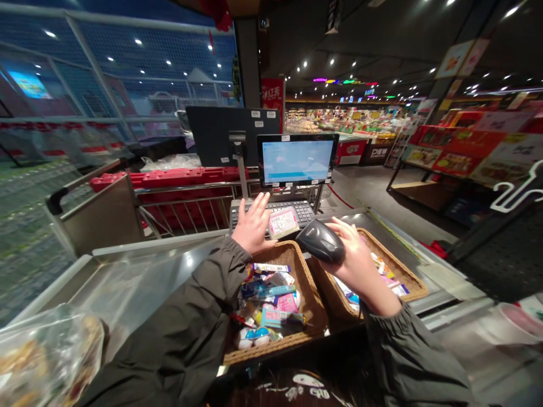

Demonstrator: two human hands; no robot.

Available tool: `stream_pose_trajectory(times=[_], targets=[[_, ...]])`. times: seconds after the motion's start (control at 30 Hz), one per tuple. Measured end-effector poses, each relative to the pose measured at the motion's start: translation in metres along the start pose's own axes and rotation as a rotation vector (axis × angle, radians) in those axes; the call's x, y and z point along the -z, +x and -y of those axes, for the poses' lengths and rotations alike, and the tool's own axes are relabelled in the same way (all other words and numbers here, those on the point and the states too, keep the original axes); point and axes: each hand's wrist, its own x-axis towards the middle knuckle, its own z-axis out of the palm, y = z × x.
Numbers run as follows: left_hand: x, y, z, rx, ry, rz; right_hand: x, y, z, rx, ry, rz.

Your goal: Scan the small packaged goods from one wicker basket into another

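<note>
My right hand (354,257) grasps a black handheld barcode scanner (322,242), held above two wicker baskets (310,291) of small colourful packets (276,290); my left hand (254,225) is unclenched, fingers outstretched over the black keyboard (304,211), beside a pink-edged printed card (283,222); behind the keyboard stands a lit monitor (297,159).
</note>
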Motion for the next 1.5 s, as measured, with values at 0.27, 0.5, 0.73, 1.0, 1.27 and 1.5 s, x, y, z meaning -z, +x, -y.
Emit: stream_pose_trajectory(times=[0.27,0.5,0.73,1.0,1.27,1.5], targets=[[-0.018,-0.024,0.014,0.038,0.011,0.072,-0.014,0.0,-0.001,-0.007,0.036,0.047],[-0.032,-0.05,0.023,0.066,0.053,0.179,-0.025,0.001,0.001,-0.033,0.066,0.09],[-0.051,-0.08,0.031,0.105,0.08,0.309,-0.035,0.0,0.0,-0.008,0.055,0.126],[-0.077,-0.115,0.045,0.168,0.099,0.48,-0.052,-0.001,0.007,0.004,0.112,0.22],[-0.097,-0.134,0.049,0.211,0.146,0.588,-0.06,-0.005,0.008,-0.027,0.161,0.27],[-0.084,-0.109,0.024,0.124,0.122,0.476,-0.045,-0.02,-0.005,-0.094,0.15,0.23]])
